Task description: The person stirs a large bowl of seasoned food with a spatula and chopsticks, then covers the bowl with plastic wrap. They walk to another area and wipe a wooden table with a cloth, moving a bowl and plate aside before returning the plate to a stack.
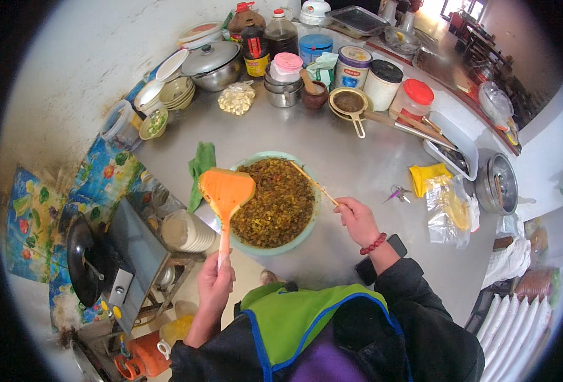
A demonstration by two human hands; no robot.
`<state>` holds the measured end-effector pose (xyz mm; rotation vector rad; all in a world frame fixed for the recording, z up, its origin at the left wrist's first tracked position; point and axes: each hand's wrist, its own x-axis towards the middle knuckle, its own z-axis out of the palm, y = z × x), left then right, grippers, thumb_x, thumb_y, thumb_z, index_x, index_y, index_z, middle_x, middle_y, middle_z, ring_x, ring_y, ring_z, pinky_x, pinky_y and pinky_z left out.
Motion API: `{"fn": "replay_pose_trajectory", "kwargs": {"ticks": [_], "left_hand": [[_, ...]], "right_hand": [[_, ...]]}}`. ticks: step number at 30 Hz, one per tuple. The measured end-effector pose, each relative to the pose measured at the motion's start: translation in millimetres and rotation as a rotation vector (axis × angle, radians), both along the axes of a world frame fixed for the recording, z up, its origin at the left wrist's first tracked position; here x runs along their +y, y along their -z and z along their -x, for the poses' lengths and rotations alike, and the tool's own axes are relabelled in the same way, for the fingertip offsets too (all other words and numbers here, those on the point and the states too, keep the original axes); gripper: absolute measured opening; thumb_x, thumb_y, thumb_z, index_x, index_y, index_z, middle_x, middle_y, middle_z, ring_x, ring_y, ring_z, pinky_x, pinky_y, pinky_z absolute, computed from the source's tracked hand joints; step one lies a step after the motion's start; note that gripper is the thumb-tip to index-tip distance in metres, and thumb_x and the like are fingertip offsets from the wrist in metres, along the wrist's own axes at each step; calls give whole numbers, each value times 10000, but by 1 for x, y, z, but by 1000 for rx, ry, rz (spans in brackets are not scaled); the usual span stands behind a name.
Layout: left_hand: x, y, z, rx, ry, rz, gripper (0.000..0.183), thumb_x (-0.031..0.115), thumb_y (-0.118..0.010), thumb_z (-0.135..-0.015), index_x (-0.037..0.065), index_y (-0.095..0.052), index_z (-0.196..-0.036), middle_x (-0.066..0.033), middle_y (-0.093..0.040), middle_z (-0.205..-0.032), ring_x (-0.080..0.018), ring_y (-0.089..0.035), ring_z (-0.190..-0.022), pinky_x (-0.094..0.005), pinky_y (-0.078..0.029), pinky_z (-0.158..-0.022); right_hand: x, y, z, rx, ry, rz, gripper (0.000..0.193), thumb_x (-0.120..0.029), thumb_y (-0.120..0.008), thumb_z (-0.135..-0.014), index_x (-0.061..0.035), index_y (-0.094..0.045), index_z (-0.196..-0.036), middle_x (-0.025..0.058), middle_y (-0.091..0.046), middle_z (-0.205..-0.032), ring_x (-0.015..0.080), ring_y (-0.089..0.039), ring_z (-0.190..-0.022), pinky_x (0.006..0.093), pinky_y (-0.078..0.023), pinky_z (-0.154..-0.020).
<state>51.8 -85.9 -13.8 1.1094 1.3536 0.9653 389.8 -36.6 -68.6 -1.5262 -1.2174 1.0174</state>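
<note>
My left hand is closed round the pale handle of a broad orange spatula. Its blade is raised over the left rim of a pale green basin. Chopped, yellow-brown food mixture with dark green bits fills the basin. On the other side, my right hand grips a pair of thin wooden chopsticks, whose tips reach over the far right part of the mixture. The chopsticks lie so close together that I cannot see them apart. A green cloth lies beside the basin, partly behind the spatula.
Along the back of the metal table stand a lidded pot, jars, bottles and a strainer. To the right lie keys, a yellow cloth and a plastic bag. A phone is by my right forearm; a wok stands lower left.
</note>
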Motion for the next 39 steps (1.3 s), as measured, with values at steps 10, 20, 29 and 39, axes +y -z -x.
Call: {"fn": "replay_pose_trajectory", "kwargs": {"ticks": [10,20,29,39], "left_hand": [[8,14,0,836,-86,-500,384,57,-568,-810,102,-563,-1191,-118,-610,-815,-238,-619,-695,-338,-494,-619],[17,0,34,1111,-32,-486,449,49,-586,-765,146,-565,-1203,-134,-568,-779,-326,-594,-682,-412,-485,-588],[72,47,43,994,84,-514,403,75,-583,-785,168,-585,-1177,-146,-564,-785,-335,-595,-687,-422,-483,-609],[101,76,44,817,125,-396,493,98,-657,-757,89,-513,-1229,-148,-553,-1009,-331,-592,-862,-398,-499,-726]], "right_hand": [[0,-5,-7,34,-17,8,299,-75,-485,-899,-30,-513,-1193,50,-634,-831,60,-490,-602,210,-431,-569],[0,-2,-6,50,-38,21,277,-67,-476,-905,-17,-529,-1172,47,-630,-823,60,-498,-605,209,-442,-576],[-2,-4,-3,56,-68,29,267,-63,-478,-903,-11,-531,-1159,52,-625,-820,65,-506,-603,211,-445,-574],[-2,2,-4,96,-64,54,270,-69,-488,-903,-16,-529,-1164,49,-623,-833,61,-496,-611,207,-442,-579]]}}
